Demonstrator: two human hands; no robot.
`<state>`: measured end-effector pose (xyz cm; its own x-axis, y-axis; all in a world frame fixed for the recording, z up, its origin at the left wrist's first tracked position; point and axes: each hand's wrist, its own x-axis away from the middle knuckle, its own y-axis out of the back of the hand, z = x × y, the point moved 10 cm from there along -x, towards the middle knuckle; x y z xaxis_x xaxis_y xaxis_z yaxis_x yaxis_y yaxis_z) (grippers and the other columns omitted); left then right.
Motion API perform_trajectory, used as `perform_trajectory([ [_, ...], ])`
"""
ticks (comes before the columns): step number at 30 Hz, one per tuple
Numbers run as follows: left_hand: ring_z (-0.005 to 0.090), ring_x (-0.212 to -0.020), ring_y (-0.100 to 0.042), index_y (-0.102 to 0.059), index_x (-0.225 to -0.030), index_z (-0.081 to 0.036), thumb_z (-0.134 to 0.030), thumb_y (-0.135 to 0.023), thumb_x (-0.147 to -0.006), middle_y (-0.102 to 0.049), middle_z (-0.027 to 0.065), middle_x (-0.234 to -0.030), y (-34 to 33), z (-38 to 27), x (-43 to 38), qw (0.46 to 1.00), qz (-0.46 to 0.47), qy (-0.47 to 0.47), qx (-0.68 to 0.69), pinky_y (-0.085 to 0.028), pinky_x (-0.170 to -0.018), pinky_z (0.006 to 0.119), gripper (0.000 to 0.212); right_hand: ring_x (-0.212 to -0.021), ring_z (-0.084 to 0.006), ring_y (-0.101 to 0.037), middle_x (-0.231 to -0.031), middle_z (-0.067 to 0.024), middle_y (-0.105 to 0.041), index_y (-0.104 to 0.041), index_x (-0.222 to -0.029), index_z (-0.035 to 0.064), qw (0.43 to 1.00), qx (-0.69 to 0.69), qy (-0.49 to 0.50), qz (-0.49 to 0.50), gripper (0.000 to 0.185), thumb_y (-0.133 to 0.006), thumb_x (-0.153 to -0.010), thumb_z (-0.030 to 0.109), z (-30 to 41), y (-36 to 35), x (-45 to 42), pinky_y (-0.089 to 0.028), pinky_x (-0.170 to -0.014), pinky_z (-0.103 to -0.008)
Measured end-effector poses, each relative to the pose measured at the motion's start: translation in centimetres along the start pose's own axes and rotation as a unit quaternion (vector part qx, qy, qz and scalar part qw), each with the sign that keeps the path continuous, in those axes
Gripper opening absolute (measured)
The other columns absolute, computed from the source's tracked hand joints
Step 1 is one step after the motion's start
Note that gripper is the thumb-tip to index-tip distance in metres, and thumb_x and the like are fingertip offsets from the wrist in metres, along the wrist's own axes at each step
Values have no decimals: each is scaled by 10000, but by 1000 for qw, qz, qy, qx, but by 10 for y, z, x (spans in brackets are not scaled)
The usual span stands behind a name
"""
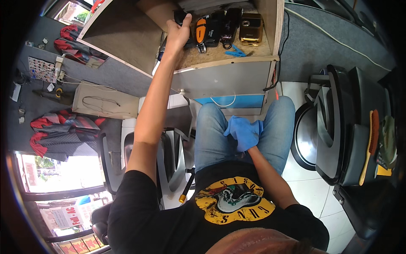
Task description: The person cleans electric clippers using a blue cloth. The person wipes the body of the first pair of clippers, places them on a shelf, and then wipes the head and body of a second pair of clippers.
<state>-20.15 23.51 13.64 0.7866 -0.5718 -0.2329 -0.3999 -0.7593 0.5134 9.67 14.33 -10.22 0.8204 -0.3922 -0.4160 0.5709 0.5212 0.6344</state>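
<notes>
My left hand (179,31) reaches into an open wooden cabinet shelf (222,62), its thumb and fingers around a black device (180,16) that it partly hides. Right of it lie an orange-and-black trimmer (200,31), a black clipper (213,31), another dark clipper (229,28) and a gold-and-black shaver (251,29). A blue plastic clip (235,51) rests near the shelf's front edge. Between my knees, my right hand (249,136) is in a blue cloth (243,131), which covers its fingers.
A grey barber chair (337,127) stands at the right, with an orange-bristled brush (370,146) on it. Another chair (173,162) is under my left arm. A black cable (287,35) hangs beside the cabinet. Red and striped cloths (66,136) are at the left, near a wooden box (101,101).
</notes>
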Motion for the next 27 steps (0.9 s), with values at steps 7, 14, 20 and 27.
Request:
perform_trajectory([
  [7,522,-1247,-591,-229,-1336,285,-492,-446,-1038,-575,491,-1218,-20,-1,-15,977,86,-35,-191,-437,-1098,444,859,-766,-349,-693,-780,-168,-683,-660,-759,57,997,34,-67,7,67,-639,-814,89,-33,-26,15,-530,-690,-458],
  [14,513,-1252,-586,-232,-1348,293,-454,-433,-1049,-583,489,-1199,-22,-4,-8,960,87,-27,-266,-437,-1101,451,829,-756,-350,-701,-779,-174,-689,-672,-761,54,995,46,-88,11,64,-644,-807,88,-48,-37,20,-539,-683,-459],
  [20,530,-1239,-574,-495,-1279,232,-440,-434,-1059,-596,455,-1218,-27,2,-18,945,92,-58,-307,-451,-1085,487,709,-748,-352,-707,-777,-179,-695,-682,-764,51,994,47,-99,18,63,-648,-802,88,-56,-42,24,-547,-677,-460],
  [27,535,-1174,-599,-667,-1154,121,-411,-455,-1058,-584,400,-1260,-26,-1,-12,929,65,-117,-346,-483,-1040,531,581,-739,-353,-714,-776,-185,-701,-694,-766,47,993,41,-104,31,64,-653,-796,87,-65,-54,29,-556,-669,-461],
])
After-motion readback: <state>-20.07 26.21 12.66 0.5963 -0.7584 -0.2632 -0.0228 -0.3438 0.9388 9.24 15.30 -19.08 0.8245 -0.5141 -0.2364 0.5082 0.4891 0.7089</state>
